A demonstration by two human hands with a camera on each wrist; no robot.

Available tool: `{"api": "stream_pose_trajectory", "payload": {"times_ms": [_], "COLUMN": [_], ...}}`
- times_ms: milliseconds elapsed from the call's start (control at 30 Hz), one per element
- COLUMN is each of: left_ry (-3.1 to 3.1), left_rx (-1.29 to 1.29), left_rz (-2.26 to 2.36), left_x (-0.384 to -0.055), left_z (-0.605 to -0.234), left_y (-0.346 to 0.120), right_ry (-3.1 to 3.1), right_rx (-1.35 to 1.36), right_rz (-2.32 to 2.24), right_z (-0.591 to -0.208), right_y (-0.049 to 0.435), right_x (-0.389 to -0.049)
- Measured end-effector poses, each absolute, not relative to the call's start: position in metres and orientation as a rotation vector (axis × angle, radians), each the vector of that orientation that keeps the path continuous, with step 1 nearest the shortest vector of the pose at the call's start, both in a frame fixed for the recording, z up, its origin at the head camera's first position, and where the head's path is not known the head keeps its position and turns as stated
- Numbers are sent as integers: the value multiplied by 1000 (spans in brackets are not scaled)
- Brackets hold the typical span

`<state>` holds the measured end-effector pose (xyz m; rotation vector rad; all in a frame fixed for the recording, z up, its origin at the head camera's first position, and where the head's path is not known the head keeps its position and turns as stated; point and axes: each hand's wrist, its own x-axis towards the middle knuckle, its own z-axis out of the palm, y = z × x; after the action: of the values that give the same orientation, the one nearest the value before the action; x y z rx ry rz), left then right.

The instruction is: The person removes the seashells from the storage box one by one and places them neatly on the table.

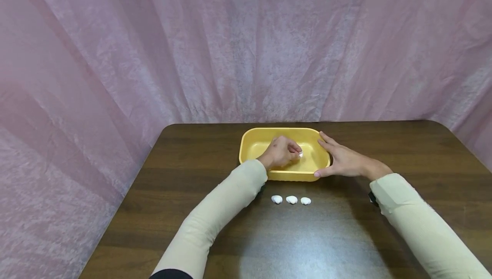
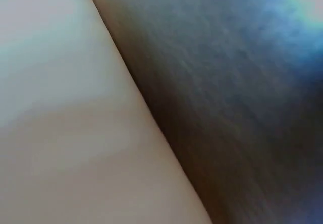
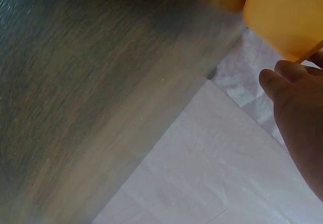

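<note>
My left hand [image 1: 283, 151] pinches a shell [image 1: 301, 154] inside the tub [image 1: 292, 177]; my right hand [image 1: 344, 159], fingers spread, touches its right end. The shell should be light, stiff, perhaps brittle: best pinched gently by its edges.

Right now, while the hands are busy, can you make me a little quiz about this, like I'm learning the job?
1. How many white shells lie in a row on the wooden table?

2. Inside the yellow tub, what does the left hand pinch?
A. A red ball
B. A small white thing
C. A spoon

3. True or false: the right hand touches the tub.

Key:
1. Three.
2. B.
3. True; it is at the tub's right end.
</note>
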<state>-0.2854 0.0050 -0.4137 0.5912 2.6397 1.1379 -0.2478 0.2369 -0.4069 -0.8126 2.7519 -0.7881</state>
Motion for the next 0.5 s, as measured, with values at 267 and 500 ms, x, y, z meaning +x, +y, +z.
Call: {"api": "stream_pose_trajectory", "payload": {"times_ms": [267,500], "left_ry": [2590,2567], "left_rx": [690,793], "left_rz": [1234,1290], "left_x": [-275,-267], "left_z": [-401,-392], "left_y": [-9,-24], "right_ry": [2751,2748], "right_rx": [-819,-808], "right_rz": [-797,-785], "right_z": [-406,-405], "right_y": [236,235], "right_x": [-246,-246]}}
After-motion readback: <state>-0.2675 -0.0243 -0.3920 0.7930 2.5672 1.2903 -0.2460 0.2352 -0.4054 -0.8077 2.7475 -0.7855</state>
